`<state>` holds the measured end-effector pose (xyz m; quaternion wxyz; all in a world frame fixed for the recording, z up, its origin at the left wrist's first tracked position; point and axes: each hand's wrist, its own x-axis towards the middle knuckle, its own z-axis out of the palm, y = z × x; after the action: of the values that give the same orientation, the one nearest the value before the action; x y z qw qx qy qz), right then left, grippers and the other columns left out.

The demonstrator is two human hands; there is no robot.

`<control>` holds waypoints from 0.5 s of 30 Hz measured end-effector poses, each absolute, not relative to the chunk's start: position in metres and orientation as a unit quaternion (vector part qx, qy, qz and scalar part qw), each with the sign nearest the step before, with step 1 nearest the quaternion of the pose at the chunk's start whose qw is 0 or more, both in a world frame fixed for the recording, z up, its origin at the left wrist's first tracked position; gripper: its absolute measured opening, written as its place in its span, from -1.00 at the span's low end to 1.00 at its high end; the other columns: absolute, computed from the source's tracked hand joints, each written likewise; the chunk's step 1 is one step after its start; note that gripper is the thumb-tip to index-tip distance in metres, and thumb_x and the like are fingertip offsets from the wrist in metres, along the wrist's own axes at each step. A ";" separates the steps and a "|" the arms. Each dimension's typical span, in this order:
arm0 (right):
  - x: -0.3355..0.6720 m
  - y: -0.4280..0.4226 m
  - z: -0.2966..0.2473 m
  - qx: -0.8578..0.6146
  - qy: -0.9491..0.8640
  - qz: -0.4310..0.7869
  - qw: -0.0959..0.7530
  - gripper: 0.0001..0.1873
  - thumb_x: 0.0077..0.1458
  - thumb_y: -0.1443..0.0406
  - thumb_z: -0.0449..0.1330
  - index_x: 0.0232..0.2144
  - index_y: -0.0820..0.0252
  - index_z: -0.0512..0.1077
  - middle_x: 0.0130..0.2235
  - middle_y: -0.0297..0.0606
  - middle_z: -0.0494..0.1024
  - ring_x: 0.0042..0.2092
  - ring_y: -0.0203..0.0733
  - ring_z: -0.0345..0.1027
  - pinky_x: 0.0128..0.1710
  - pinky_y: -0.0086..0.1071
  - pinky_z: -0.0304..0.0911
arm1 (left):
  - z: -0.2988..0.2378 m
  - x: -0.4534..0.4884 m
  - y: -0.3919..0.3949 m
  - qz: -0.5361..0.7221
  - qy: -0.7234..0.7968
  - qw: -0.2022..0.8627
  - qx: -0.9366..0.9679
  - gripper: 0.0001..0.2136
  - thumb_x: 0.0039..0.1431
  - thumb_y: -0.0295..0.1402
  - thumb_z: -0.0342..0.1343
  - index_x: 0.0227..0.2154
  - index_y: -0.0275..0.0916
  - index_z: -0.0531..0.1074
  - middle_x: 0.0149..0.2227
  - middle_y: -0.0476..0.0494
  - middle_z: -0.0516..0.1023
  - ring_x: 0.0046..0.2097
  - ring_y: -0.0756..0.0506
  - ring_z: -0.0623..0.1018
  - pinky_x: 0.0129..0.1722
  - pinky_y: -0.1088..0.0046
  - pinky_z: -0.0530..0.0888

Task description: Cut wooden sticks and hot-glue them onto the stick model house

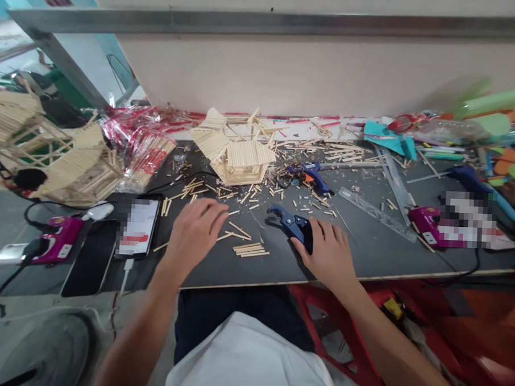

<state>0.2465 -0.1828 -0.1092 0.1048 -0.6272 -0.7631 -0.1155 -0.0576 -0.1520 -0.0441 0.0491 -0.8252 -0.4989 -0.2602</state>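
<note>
My left hand (194, 233) hovers over the dark table (366, 249), fingers curled loosely and apart, nothing in it, just left of loose wooden sticks (250, 249). My right hand (329, 256) rests on the handles of the blue cutting pliers (292, 223), fingers laid over them. Beyond the hands stands a small stick-built house model (237, 152), ringed by several cut stick pieces.
A phone (137, 227) with a lit screen lies at left by a purple glue gun (61, 238). A blue glue gun (312, 175), a clear ruler (376, 212), another purple tool (427, 223), coloured paper at far right, larger stick models (50, 150) at left.
</note>
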 end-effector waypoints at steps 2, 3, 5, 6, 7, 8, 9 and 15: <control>0.247 -0.182 -0.113 -0.622 -0.766 -0.118 0.109 -0.34 0.27 0.01 0.12 0.15 0.50 0.32 0.03 0.14 0.47 0.01 0.20 0.30 0.02 -0.07 0.21 | -0.017 -0.054 -0.126 -0.284 -0.484 0.049 -0.826 -0.81 0.40 -0.35 -0.02 -0.14 -0.25 0.49 -0.18 -0.17 0.53 -0.09 -0.13 0.51 -0.05 0.33 0.43; 0.247 -0.182 -0.114 -0.620 -0.768 -0.118 0.110 -0.33 0.27 0.01 0.12 0.15 0.51 0.33 0.03 0.14 0.47 0.01 0.20 0.29 0.02 -0.07 0.21 | -0.004 -0.050 -0.109 -0.296 -0.480 0.052 -0.824 -0.79 0.40 -0.33 -0.03 -0.15 -0.24 0.49 -0.17 -0.17 0.53 -0.09 -0.12 0.51 -0.04 0.34 0.43; 0.247 -0.182 -0.114 -0.618 -0.769 -0.117 0.115 -0.34 0.27 0.02 0.12 0.14 0.51 0.33 0.02 0.13 0.46 0.01 0.20 0.29 0.03 -0.07 0.21 | 0.018 -0.040 -0.071 -0.290 -0.468 0.044 -0.833 -0.78 0.41 -0.33 -0.06 -0.13 -0.23 0.50 -0.14 -0.16 0.53 -0.06 -0.11 0.50 -0.01 0.34 0.43; 0.247 -0.181 -0.114 -0.618 -0.768 -0.115 0.119 -0.34 0.27 0.02 0.12 0.14 0.51 0.33 0.02 0.13 0.46 0.01 0.20 0.28 0.03 -0.07 0.21 | 0.025 -0.033 -0.050 -0.283 -0.462 0.043 -0.840 -0.78 0.40 -0.35 -0.05 -0.11 -0.23 0.50 -0.11 -0.17 0.53 -0.05 -0.12 0.50 0.01 0.32 0.42; 0.247 -0.182 -0.113 -0.619 -0.768 -0.113 0.122 -0.35 0.27 0.02 0.12 0.14 0.51 0.34 0.02 0.13 0.46 0.01 0.20 0.28 0.03 -0.07 0.21 | 0.031 -0.025 -0.030 -0.265 -0.455 0.041 -0.849 -0.79 0.37 -0.37 -0.02 -0.10 -0.23 0.51 -0.07 -0.19 0.52 -0.01 -0.13 0.50 0.03 0.30 0.41; 0.247 -0.182 -0.113 -0.620 -0.767 -0.110 0.125 -0.35 0.27 0.02 0.12 0.14 0.50 0.34 0.02 0.12 0.46 0.01 0.20 0.28 0.03 -0.07 0.21 | 0.034 -0.018 -0.011 -0.245 -0.453 0.039 -0.857 -0.80 0.34 -0.39 0.02 -0.11 -0.24 0.52 -0.07 -0.20 0.53 0.00 -0.15 0.50 0.04 0.29 0.41; 0.247 -0.182 -0.113 -0.621 -0.766 -0.107 0.127 -0.35 0.27 0.01 0.12 0.14 0.50 0.34 0.02 0.12 0.46 0.01 0.20 0.27 0.04 -0.06 0.21 | 0.036 -0.010 0.007 -0.217 -0.456 0.034 -0.862 -0.81 0.31 -0.41 0.03 -0.13 -0.24 0.54 -0.08 -0.21 0.54 -0.01 -0.16 0.51 0.04 0.28 0.40; 0.246 -0.181 -0.115 -0.624 -0.763 -0.093 0.144 -0.32 0.25 0.00 0.13 0.15 0.50 0.33 0.02 0.13 0.45 0.02 0.20 0.25 0.05 -0.02 0.22 | 0.030 0.023 0.053 -0.104 -0.484 0.045 -0.868 -0.72 0.28 -0.47 -0.02 -0.05 -0.21 0.53 -0.07 -0.25 0.58 -0.06 -0.18 0.54 -0.05 0.27 0.42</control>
<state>0.2464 -0.1810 -0.1152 0.1440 -0.6237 -0.7626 -0.0929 0.0228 0.0532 0.0297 0.0449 -0.8678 -0.4839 -0.1040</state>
